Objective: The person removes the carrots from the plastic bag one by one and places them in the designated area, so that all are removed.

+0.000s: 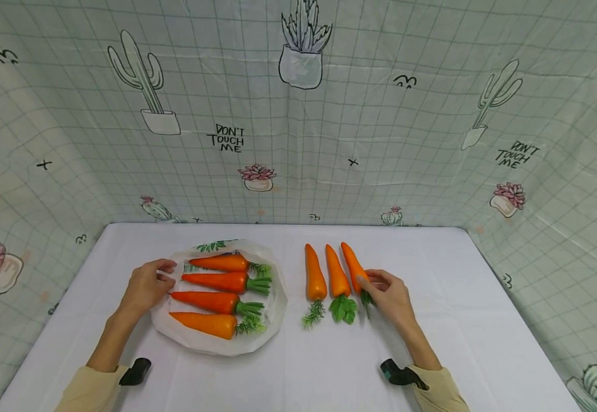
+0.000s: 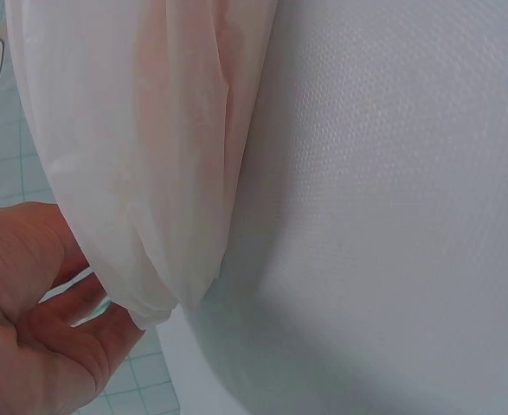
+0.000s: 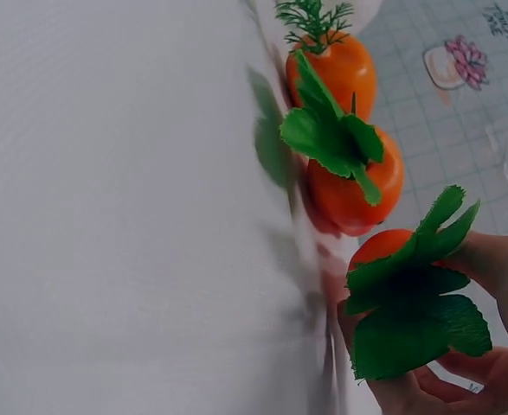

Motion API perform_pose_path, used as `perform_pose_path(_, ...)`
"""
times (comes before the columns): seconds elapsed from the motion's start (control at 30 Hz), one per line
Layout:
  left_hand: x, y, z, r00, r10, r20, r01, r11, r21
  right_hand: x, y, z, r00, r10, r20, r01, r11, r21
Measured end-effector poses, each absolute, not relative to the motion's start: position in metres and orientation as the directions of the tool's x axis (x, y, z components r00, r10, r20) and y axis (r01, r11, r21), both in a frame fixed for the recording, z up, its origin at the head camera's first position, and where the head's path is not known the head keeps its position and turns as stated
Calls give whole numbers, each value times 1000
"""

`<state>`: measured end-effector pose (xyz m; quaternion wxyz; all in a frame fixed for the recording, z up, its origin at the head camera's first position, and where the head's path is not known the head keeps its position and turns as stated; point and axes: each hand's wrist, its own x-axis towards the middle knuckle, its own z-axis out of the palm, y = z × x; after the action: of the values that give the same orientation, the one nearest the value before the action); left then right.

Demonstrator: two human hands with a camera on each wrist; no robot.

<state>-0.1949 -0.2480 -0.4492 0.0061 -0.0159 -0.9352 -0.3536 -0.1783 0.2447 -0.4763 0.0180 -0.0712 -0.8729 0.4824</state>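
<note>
At the left edge of a white plastic bag point(image 1: 272, 343), spread round with its rim folded back, my left hand point(image 1: 143, 289) pinches the rim between thumb and fingers. Close up in the left wrist view, the bag's side point(image 2: 124, 173) covers part of that hand point(image 2: 37, 311). My right hand point(image 1: 391, 294) grips the wide end of an orange carrot point(image 1: 352, 263), thumb on top. Its green leaves point(image 3: 418, 303) hang over the fingers in the right wrist view. Two more carrots, one with feathery greens point(image 1: 315, 274) and one with broad leaves point(image 1: 336, 274), lie beside it.
Several carrots lie in the bag, tips left, among them a red-orange one point(image 1: 216, 280) and a yellow-orange one point(image 1: 205, 324). A white cloth covers the table point(image 1: 329, 366). A patterned curtain point(image 1: 339, 114) stands behind and at both sides.
</note>
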Motion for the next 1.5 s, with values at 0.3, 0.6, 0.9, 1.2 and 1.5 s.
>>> perform_pose_path(0.3, -193, -248, -451, -1000, 8, 27, 24, 756, 654, -179, 243, -479, -993, 119, -25, 87, 550, -831)
perform_pose_path(0.6, -191, -250, -452, -999, 16, 30, 31, 759, 651, -182, 240, -480, -996, 82, -24, 68, 595, -801)
perform_pose_path(0.9, -182, -250, -448, -981, 60, 182, 164, 755, 635, -182, 238, -473, -998, 42, 52, -16, 605, -796)
perform_pose_path(1.2, -166, -245, -441, -970, 56, 237, 193, 769, 609, -186, 229, -461, -987, 10, 160, -122, 595, -794)
perform_pose_path(1.5, -151, -244, -442, -970, 59, 238, 193, 783, 592, -187, 212, -448, -975, -33, 220, -200, 561, -803)
